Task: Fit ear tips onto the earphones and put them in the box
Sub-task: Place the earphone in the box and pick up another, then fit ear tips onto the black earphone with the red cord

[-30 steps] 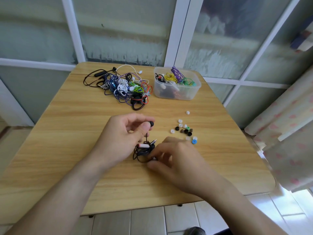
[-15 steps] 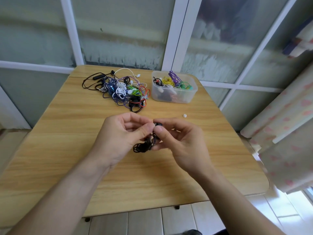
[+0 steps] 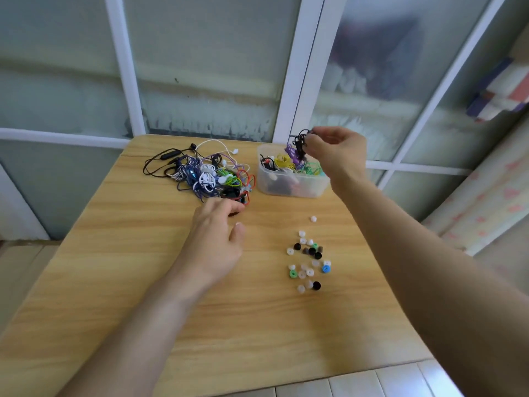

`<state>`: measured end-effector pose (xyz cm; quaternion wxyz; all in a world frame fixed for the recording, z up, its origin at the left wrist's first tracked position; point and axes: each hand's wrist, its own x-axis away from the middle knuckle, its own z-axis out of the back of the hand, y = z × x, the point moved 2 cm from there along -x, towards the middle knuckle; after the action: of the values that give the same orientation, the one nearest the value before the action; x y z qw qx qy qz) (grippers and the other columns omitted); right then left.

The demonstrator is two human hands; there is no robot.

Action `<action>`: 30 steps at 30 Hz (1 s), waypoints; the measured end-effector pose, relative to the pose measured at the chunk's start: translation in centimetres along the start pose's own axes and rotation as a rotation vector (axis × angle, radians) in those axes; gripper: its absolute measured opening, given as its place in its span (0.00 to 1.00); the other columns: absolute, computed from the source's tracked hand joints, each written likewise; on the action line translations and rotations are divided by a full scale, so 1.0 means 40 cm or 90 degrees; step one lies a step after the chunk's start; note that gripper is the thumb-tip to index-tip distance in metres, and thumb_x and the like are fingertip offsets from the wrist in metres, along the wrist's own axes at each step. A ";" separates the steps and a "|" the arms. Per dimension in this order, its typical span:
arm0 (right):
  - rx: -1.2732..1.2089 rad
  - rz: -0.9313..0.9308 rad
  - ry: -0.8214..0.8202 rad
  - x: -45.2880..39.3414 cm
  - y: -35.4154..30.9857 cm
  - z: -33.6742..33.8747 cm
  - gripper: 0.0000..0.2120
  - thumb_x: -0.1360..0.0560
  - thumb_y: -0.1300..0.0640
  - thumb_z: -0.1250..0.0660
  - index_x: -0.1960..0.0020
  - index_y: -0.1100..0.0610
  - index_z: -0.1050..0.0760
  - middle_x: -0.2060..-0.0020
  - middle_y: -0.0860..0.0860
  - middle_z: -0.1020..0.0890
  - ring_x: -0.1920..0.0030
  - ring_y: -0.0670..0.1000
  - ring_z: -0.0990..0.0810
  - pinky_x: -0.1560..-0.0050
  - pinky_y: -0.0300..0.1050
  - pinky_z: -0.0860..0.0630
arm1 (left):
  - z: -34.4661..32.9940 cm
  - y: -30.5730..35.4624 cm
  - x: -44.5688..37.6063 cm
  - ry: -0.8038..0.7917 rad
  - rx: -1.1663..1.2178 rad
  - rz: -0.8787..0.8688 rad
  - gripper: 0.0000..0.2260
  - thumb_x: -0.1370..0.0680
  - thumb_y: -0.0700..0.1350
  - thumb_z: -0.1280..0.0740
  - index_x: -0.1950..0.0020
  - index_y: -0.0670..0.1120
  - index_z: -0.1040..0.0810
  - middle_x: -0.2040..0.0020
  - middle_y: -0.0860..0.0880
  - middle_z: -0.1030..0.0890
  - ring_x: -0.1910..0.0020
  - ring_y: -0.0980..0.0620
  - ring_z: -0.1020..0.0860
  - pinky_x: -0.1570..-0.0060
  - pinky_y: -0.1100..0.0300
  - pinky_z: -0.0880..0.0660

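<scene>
Black earphones [image 3: 299,143] bunched into a small tangle, pinched in the fingers [image 3: 310,144] of the right hand [image 3: 336,151], held just above the far rim of the clear plastic box [image 3: 292,187]. Ear tips on that bundle too small and blurred to make out. Box contents partly readable only: yellow, purple and green cords on top, darker shapes dim behind the cloudy wall. Left hand [image 3: 217,239] low over the counter [image 3: 137,253], fingers loosely curled near the front edge of the loose earphone pile [image 3: 200,176]; a dark bit under the fingertips, hard to tell whether gripped or only touched. Scattered ear tips [image 3: 309,260] in white, black, green and blue on the counter to the right, 1 white tip [image 3: 313,218] apart, nearer the box. Compared with 0.5 s ago: both hands then together at mid-counter on the black bundle; now parted, right hand carried up to the box with the bundle, left hand moved to the pile.
</scene>
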<state>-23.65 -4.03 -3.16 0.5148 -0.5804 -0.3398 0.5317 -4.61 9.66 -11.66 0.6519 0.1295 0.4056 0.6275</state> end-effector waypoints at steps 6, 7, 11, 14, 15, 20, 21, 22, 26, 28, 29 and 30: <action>0.471 0.047 -0.093 -0.090 0.101 -0.021 0.09 0.27 0.58 0.34 0.58 0.60 0.16 0.63 0.56 0.15 0.62 0.55 0.19 0.58 0.48 0.20 | -0.020 -0.021 -0.038 -0.089 -0.108 0.017 0.22 0.22 0.47 0.34 0.28 0.53 0.31 0.23 0.46 0.42 0.25 0.46 0.46 0.27 0.54 0.48; 0.531 0.052 -0.118 -0.097 0.122 -0.026 0.11 0.27 0.57 0.36 0.60 0.61 0.17 0.67 0.57 0.18 0.65 0.56 0.22 0.62 0.48 0.23 | -0.022 -0.025 -0.037 -0.105 -0.115 0.018 0.24 0.22 0.48 0.34 0.27 0.53 0.33 0.22 0.47 0.44 0.24 0.46 0.48 0.26 0.53 0.48; 0.699 0.079 -0.139 -0.119 0.146 -0.050 0.22 0.22 0.49 0.39 0.69 0.62 0.29 0.71 0.58 0.28 0.67 0.58 0.29 0.64 0.49 0.30 | -0.028 -0.034 -0.038 -0.130 -0.114 0.025 0.25 0.22 0.49 0.34 0.26 0.51 0.35 0.22 0.47 0.44 0.23 0.47 0.50 0.25 0.55 0.50; 0.681 0.191 -0.082 -0.099 0.107 -0.077 0.22 0.19 0.51 0.43 0.66 0.62 0.27 0.66 0.60 0.24 0.58 0.62 0.25 0.58 0.49 0.31 | -0.018 -0.035 -0.040 -0.100 -0.106 0.027 0.23 0.22 0.49 0.34 0.28 0.48 0.31 0.23 0.47 0.40 0.25 0.48 0.47 0.27 0.57 0.48; 0.632 0.263 -0.052 -0.082 0.092 -0.084 0.19 0.20 0.53 0.42 0.63 0.63 0.24 0.62 0.59 0.22 0.55 0.62 0.24 0.57 0.48 0.31 | -0.017 -0.035 -0.039 -0.093 -0.105 0.029 0.21 0.22 0.49 0.35 0.29 0.47 0.30 0.25 0.48 0.38 0.26 0.49 0.45 0.28 0.58 0.47; 0.410 0.504 -0.315 0.080 0.042 -0.186 0.03 0.28 0.61 0.33 0.58 0.57 0.20 0.63 0.47 0.25 0.64 0.46 0.28 0.60 0.40 0.31 | 0.014 -0.042 -0.053 0.002 -0.109 0.082 0.13 0.23 0.48 0.34 0.39 0.47 0.23 0.38 0.47 0.26 0.36 0.45 0.33 0.37 0.54 0.37; 0.445 0.496 -0.394 0.102 0.059 -0.207 0.03 0.30 0.59 0.32 0.57 0.57 0.20 0.63 0.47 0.25 0.63 0.47 0.26 0.59 0.42 0.28 | 0.023 -0.042 -0.054 0.022 -0.106 0.102 0.11 0.23 0.47 0.34 0.41 0.47 0.23 0.40 0.47 0.25 0.37 0.45 0.33 0.38 0.54 0.36; 0.494 0.476 -0.451 0.119 0.078 -0.224 0.06 0.31 0.57 0.30 0.56 0.56 0.20 0.62 0.48 0.25 0.61 0.49 0.24 0.57 0.44 0.26 | 0.028 -0.043 -0.055 0.037 -0.100 0.119 0.10 0.23 0.46 0.35 0.42 0.47 0.22 0.41 0.46 0.24 0.37 0.44 0.32 0.39 0.54 0.35; 0.598 0.390 -0.492 0.135 0.135 -0.258 0.15 0.32 0.51 0.27 0.48 0.55 0.21 0.55 0.51 0.27 0.52 0.55 0.23 0.53 0.51 0.23 | 0.042 -0.057 -0.052 0.057 -0.072 0.131 0.06 0.24 0.43 0.34 0.48 0.46 0.20 0.45 0.44 0.21 0.41 0.43 0.28 0.42 0.57 0.35; 0.585 0.389 -0.451 0.141 0.132 -0.261 0.12 0.30 0.51 0.27 0.50 0.56 0.21 0.55 0.51 0.26 0.52 0.54 0.23 0.53 0.51 0.23 | 0.047 -0.060 -0.051 0.056 -0.072 0.134 0.05 0.24 0.43 0.34 0.51 0.46 0.20 0.47 0.44 0.20 0.42 0.43 0.27 0.44 0.57 0.34; 0.573 0.394 -0.425 0.142 0.128 -0.261 0.10 0.28 0.52 0.28 0.51 0.57 0.20 0.54 0.51 0.26 0.52 0.54 0.24 0.53 0.51 0.24 | 0.050 -0.060 -0.050 0.058 -0.070 0.137 0.04 0.24 0.43 0.33 0.52 0.46 0.20 0.47 0.45 0.20 0.42 0.43 0.26 0.45 0.57 0.33; 0.557 0.385 -0.399 0.143 0.118 -0.260 0.09 0.26 0.52 0.29 0.51 0.57 0.20 0.54 0.52 0.25 0.52 0.54 0.24 0.52 0.51 0.24 | 0.055 -0.059 -0.049 0.061 -0.068 0.138 0.04 0.24 0.43 0.33 0.52 0.46 0.20 0.48 0.45 0.20 0.43 0.43 0.26 0.46 0.57 0.33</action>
<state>-13.16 -2.21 -10.22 0.4076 -0.2023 -0.0456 0.8893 -1.15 8.16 -11.14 0.5661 0.1079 0.3856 0.7205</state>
